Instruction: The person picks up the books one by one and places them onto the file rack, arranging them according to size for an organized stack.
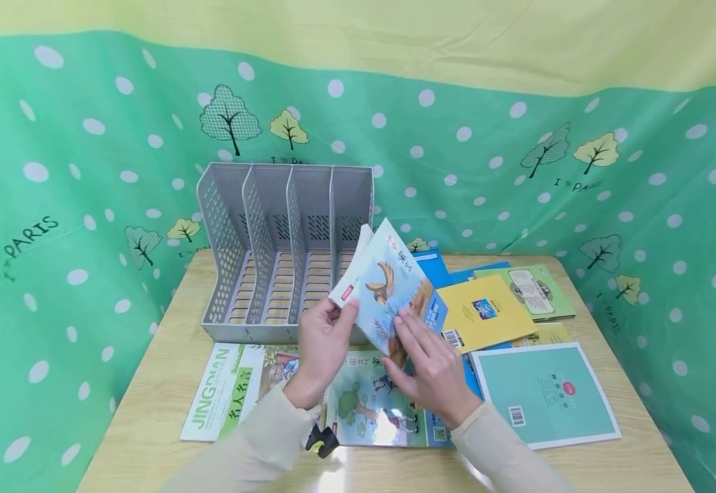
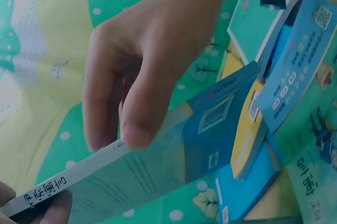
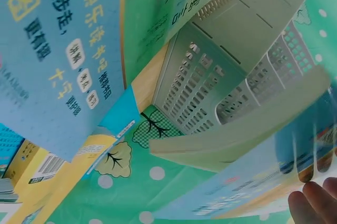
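Note:
A thin paperback [image 1: 373, 315] with a bird on its cover is tilted up above the table between both hands. My left hand [image 1: 327, 342] pinches its lower left corner, thumb on the front cover. My right hand [image 1: 428, 366] holds it by the spine side, its fingers across the front cover. In the left wrist view, the right thumb [image 2: 138, 133] lies at the white spine, and the back cover [image 2: 150, 176] carries a barcode. Left fingers [image 2: 57, 209] grip the spine's far end. Its page block [image 3: 247, 121] bulges apart from the cover in the right wrist view.
A grey file rack [image 1: 247, 333] with several slots stands behind the left hand. Below the hands lie a green-and-white book [image 1: 216, 404] and an illustrated green book [image 1: 358, 411]. To the right are a teal book [image 1: 549, 397], a yellow book [image 1: 481, 315] and a light green book [image 1: 549, 294].

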Demonstrator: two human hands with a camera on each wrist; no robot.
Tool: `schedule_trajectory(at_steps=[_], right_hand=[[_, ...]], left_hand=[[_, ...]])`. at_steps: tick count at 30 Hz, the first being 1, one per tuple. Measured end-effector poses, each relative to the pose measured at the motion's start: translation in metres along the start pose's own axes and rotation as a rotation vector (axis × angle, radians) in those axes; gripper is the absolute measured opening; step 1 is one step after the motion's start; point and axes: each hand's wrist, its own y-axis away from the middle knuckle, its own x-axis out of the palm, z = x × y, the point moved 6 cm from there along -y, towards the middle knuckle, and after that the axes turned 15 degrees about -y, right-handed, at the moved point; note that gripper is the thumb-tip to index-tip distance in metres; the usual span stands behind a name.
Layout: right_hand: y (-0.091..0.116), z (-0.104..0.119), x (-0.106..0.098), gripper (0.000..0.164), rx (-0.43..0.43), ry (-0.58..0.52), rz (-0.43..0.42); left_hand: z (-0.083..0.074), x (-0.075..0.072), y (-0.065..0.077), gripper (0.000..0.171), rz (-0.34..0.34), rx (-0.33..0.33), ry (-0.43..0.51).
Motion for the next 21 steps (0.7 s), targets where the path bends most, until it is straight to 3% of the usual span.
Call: schedule_trajectory(at_steps=[8, 14, 21], right_hand=[[0.005, -0.007, -0.006, 0.058, 0.02, -0.026, -0.005], [0.014, -0.014, -0.008, 0.06, 0.032, -0.006, 0.019], [0.027, -0.024, -0.01, 0.062, 0.101, -0.026, 0.076]], left_hand=[[0.001, -0.024, -0.011, 0.016, -0.013, 0.001, 0.012], [0.004, -0.051, -0.023, 0.019, -0.017, 0.028, 0.002], [0.01, -0.082, -0.03, 0.021, -0.031, 0.035, -0.083]])
